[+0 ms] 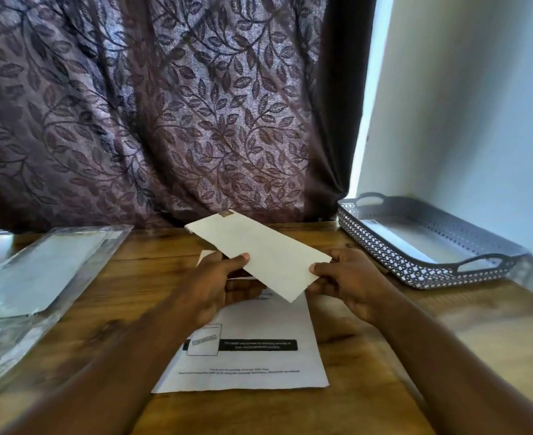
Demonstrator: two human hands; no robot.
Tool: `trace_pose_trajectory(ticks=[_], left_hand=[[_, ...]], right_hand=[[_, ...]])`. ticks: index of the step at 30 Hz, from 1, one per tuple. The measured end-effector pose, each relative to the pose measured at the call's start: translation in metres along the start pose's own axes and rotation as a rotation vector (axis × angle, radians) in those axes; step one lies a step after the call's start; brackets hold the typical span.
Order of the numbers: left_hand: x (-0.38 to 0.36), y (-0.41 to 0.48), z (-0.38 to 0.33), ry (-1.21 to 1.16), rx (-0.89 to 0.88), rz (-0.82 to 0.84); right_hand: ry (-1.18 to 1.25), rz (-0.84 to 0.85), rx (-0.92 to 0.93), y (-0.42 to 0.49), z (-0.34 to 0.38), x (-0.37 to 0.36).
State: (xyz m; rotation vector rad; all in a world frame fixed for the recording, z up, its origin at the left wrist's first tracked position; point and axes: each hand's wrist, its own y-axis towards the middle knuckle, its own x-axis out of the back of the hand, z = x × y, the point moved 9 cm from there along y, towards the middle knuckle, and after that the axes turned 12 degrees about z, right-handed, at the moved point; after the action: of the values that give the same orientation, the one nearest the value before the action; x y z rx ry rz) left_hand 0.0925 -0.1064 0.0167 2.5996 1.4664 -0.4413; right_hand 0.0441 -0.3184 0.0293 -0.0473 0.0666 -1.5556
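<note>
- Two hands are in the head view, both holding one white envelope (260, 251) above the bench (152, 249).
- The left hand (215, 287) pinches the envelope's long near edge. Its thumb lies on top and its fingers are curled beneath.
- The right hand (349, 281) pinches the envelope's near right end, also with thumb on top and fingers underneath.
- The envelope is clear of the bench and runs diagonally. Its far end points up and left toward the curtain (164, 105), and its nearest corner hangs between the two hands.
- A small brownish stamp (226, 213) sits at the envelope's far corner. The face in view carries no legible writing.
- A printed sheet (252, 362) lies flat on the bench directly below the envelope and hands, and the left hand partly covers it. It shows a black bar and a boxed figure; the text is too blurred to read.
- A clear plastic packet (39, 277) with pale contents lies at the left of the bench, well apart from the hands.
- A grey perforated tray (393, 255) with cut-out handles stands at the right rear of the bench, against the white wall (462, 105). Something flat and pale lies in it, but what it is cannot be told.
- Both forearms are bare and reach in from the lower edge of the frame.
</note>
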Motion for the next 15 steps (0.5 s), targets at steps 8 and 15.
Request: trace_pose_trajectory(ticks=[8, 15], left_hand=[[-0.092, -0.024, 0.017, 0.101, 0.058, 0.324], [-0.143, -0.033, 0.035, 0.165, 0.034, 0.448]], right_hand=[[0.13, -0.244, 0.16, -0.055, 0.016, 0.059], [-0.073, -0.627, 0.29, -0.106, 0.067, 0.181]])
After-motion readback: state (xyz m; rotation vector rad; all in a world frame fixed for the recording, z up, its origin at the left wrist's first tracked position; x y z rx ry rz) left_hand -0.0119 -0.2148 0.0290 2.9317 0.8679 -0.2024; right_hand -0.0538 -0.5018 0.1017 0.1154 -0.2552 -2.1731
